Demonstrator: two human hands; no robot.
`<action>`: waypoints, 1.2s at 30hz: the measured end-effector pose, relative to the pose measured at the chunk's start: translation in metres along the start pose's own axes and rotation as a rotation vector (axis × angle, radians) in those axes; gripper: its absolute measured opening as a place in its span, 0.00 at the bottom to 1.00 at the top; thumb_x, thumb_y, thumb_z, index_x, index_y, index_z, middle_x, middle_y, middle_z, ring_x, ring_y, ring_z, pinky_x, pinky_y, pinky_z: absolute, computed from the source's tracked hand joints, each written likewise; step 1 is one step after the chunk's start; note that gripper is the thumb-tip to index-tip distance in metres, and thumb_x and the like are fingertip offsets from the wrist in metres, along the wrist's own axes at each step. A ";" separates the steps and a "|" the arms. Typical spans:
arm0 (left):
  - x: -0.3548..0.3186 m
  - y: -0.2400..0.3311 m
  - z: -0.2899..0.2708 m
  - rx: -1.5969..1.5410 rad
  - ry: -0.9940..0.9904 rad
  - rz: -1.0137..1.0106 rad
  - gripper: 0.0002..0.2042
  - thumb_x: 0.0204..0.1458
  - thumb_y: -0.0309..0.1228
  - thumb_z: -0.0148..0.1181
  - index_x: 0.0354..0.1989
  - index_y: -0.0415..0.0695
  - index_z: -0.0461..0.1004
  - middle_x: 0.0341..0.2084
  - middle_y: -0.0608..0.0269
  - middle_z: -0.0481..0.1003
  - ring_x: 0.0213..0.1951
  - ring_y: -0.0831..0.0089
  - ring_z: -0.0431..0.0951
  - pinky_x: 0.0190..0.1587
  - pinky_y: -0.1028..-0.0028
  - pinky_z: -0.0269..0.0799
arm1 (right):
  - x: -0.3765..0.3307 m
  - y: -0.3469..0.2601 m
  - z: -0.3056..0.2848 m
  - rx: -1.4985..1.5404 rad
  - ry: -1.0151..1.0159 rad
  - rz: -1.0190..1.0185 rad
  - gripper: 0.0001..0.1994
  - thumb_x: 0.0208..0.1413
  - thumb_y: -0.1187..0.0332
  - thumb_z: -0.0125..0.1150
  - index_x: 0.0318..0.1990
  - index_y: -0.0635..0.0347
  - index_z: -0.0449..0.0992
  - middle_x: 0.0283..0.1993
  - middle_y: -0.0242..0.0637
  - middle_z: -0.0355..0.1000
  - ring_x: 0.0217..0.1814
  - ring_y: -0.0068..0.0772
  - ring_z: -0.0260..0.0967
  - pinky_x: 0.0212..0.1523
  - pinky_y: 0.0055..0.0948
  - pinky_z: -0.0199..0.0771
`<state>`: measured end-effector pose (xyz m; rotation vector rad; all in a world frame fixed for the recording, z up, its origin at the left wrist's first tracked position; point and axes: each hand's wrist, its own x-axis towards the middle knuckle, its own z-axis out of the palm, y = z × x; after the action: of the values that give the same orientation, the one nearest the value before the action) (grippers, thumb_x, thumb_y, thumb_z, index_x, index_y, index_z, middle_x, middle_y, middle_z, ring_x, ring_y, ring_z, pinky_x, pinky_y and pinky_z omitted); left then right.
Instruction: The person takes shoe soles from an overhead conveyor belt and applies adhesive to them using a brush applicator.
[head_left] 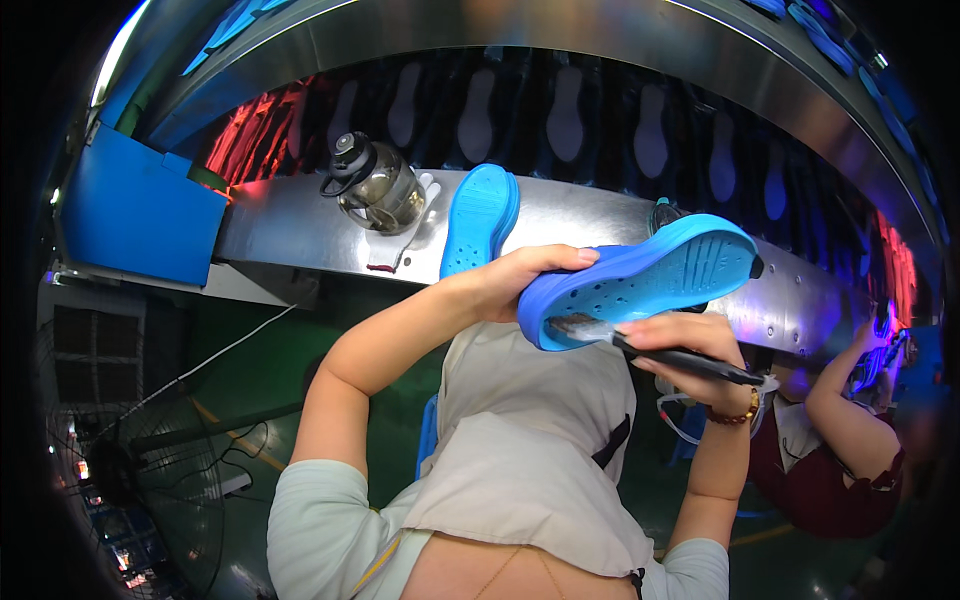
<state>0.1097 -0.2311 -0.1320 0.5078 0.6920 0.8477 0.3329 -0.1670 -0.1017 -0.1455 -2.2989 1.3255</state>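
My left hand (512,282) grips a bright blue shoe sole (668,272) by its near left end, thumb along the rim. The sole is tilted, with its hollowed, ribbed and dimpled face toward me. In my right hand (690,340) is a brush (695,364) with a black handle. Its bristles touch the inside of the sole's near end. Another blue sole (482,212) rests on the metal ledge (570,205), just beyond my left hand. Partly hidden behind the held sole is a dark, rounded container (663,213).
A dark, see-through jug (385,190) stands on the ledge at left, beside a white glove (408,243). Beyond the ledge lies a black conveyor (520,120) with grey sole shapes. A blue box (140,210) is at left, a fan (120,470) below it. Another person (835,440) sits at right.
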 end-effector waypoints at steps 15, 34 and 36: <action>-0.022 0.006 -0.018 0.203 0.087 -0.031 0.30 0.48 0.46 0.45 0.56 0.36 0.56 0.50 0.51 0.64 0.47 0.67 0.68 0.51 0.71 0.62 | -0.010 -0.006 -0.020 -0.071 -0.175 0.072 0.10 0.40 0.78 0.61 0.34 0.62 0.75 0.37 0.41 0.73 0.39 0.36 0.73 0.38 0.25 0.72; -0.048 0.011 -0.042 -0.194 0.358 0.263 0.27 0.50 0.48 0.44 0.52 0.40 0.63 0.46 0.52 0.67 0.44 0.65 0.70 0.48 0.70 0.65 | -0.019 -0.005 -0.005 -0.115 0.039 0.057 0.12 0.34 0.78 0.63 0.32 0.63 0.76 0.36 0.40 0.74 0.34 0.31 0.71 0.36 0.25 0.69; -0.019 -0.013 -0.059 -0.187 0.146 0.597 0.32 0.48 0.57 0.39 0.53 0.42 0.61 0.49 0.58 0.65 0.49 0.63 0.66 0.52 0.63 0.60 | -0.017 -0.007 -0.001 -0.019 0.164 -0.003 0.12 0.33 0.80 0.62 0.32 0.65 0.75 0.35 0.43 0.74 0.36 0.35 0.70 0.40 0.28 0.69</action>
<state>0.0642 -0.2456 -0.1740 0.4918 0.5899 1.5074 0.3494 -0.1756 -0.1014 -0.2483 -2.1731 1.2428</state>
